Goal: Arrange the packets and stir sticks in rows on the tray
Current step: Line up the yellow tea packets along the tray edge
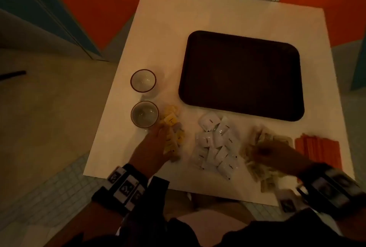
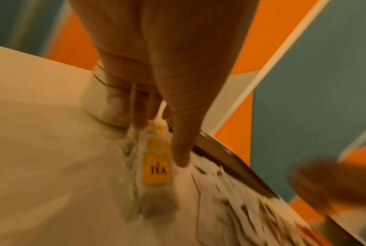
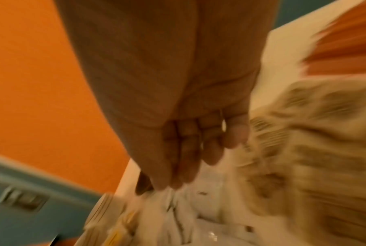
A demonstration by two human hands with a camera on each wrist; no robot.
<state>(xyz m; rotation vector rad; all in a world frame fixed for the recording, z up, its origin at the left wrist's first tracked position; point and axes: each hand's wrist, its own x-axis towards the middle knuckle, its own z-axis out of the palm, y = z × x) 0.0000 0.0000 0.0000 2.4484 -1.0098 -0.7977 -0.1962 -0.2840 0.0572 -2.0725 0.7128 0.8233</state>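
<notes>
Dark tray [image 1: 240,76] sat bare on the far right of the white table [image 1: 168,29]. Left hand [image 1: 152,147] lay fingers straight over the yellow tea packets [image 1: 173,128], just beside two cups [image 1: 144,114]. White coffee packets [image 1: 215,143] were heaped in the near middle. Right hand [image 1: 271,151] was blurred over the tan packets [image 1: 257,169], fingers relaxed, grip couldn't be told. Orange stir sticks [image 1: 318,147] lay near right

Two round cups with dark rims stand on the white tabletop [image 1: 158,29], one behind the other. The nearer cup [image 1: 144,114] sits just beyond the left hand's fingertips; the farther cup [image 1: 143,80] stands just past it. Below the tabletop lies a floor [image 1: 103,5] in orange and grey-blue patches, with pale small tiles [image 1: 59,183] nearer the left wrist.
</notes>
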